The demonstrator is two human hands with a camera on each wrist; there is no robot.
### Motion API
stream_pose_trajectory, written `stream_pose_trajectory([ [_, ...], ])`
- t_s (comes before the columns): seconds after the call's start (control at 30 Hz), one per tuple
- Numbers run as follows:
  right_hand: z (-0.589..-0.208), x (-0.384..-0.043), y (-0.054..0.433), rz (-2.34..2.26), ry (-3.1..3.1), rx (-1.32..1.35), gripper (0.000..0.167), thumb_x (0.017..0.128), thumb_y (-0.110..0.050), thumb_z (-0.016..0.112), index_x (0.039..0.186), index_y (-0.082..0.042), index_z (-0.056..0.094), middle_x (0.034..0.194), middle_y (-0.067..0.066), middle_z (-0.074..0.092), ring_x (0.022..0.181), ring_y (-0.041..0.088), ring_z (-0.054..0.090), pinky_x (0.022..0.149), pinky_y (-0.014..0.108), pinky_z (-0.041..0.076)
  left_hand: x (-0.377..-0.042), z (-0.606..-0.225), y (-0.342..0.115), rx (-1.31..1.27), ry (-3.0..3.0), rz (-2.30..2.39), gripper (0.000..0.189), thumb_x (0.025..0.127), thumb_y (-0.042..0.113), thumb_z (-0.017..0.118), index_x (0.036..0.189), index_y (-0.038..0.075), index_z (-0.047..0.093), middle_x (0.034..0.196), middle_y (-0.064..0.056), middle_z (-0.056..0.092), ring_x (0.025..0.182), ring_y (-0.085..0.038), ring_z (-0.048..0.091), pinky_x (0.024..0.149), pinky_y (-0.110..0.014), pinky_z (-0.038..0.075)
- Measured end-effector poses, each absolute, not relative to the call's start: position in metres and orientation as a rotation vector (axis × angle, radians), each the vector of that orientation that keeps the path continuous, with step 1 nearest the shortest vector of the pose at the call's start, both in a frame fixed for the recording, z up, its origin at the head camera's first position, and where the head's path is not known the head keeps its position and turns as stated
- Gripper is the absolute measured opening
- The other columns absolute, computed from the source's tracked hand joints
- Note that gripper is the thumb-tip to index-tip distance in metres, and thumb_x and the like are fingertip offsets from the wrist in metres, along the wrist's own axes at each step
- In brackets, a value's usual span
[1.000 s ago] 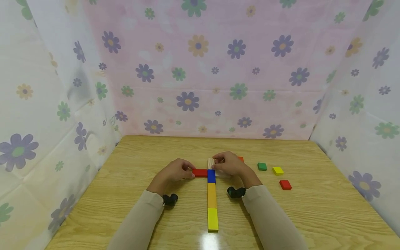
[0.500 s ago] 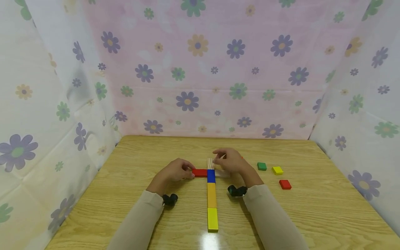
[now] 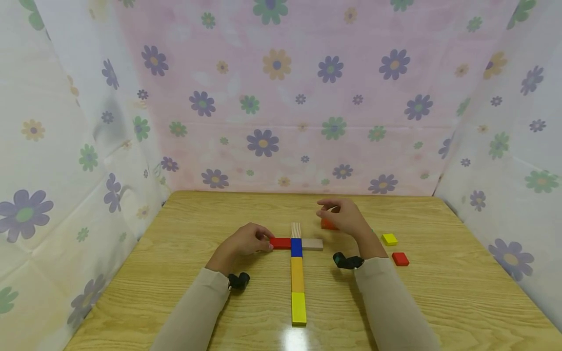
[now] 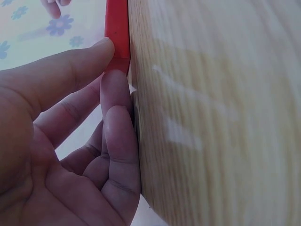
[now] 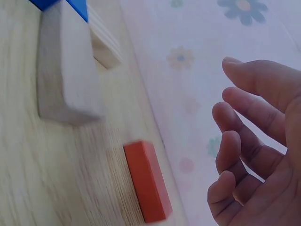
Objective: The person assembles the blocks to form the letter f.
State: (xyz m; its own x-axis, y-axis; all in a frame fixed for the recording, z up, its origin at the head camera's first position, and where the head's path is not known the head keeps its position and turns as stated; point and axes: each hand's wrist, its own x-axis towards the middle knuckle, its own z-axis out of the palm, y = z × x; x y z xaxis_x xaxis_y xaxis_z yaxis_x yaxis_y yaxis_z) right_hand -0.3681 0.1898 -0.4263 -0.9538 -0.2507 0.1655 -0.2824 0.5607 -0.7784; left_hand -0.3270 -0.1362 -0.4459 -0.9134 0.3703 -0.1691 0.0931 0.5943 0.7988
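Colored wooden blocks form a cross on the table. My left hand point(image 3: 248, 240) is at the outer end of the red block point(image 3: 281, 243), its thumb and a fingertip pinching that end in the left wrist view. The red block meets a blue block point(image 3: 296, 247) at the center. Beyond the blue one is a striped natural-wood block point(image 3: 296, 230), and to its right a pale wood block point(image 3: 312, 244). An orange-yellow block point(image 3: 297, 274) and a yellow block point(image 3: 299, 308) run toward me. My right hand point(image 3: 344, 217) hovers, fingers loosely bent, holding nothing, above an orange-red block point(image 5: 148, 181).
At the right of the table lie a small yellow block point(image 3: 389, 239) and a small red block point(image 3: 400, 259). A green block is mostly hidden behind my right hand. Flowered cloth point(image 3: 290, 97) rises behind the table point(image 3: 210, 312) and along both sides.
My right hand has let go of the striped wood block and moved right and away from me, over the orange-red block. The left hand has stayed at the red block.
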Motion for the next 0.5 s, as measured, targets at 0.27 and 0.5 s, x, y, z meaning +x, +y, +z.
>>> stream_pose_trajectory([
  [0.27,-0.432,-0.369,0.221,1.405,-2.781,0.324,0.050,0.093,-0.044,0.077,0.136,-0.020,0.069,0.126,0.011,0.067,0.106,0.029,0.063,0.084,0.037,0.055,-0.326,-0.445,-0.136,0.376,2.514,1.220,0.025,0.093,0.016,0.078,0.118,0.014,0.076,0.087,-0.004,0.063,0.076,-0.018,0.053,0.067,-0.029,0.045],
  [0.5,-0.442,-0.372,0.238,1.347,-2.833,0.327,0.054,0.095,-0.040,0.076,0.140,-0.013,0.066,0.134,0.016,0.064,0.113,0.033,0.064,0.096,0.048,0.053,-0.327,-0.447,-0.136,0.387,2.507,1.228,0.024,0.094,0.017,0.078,0.118,0.014,0.076,0.086,-0.004,0.062,0.074,-0.018,0.052,0.066,-0.029,0.044],
])
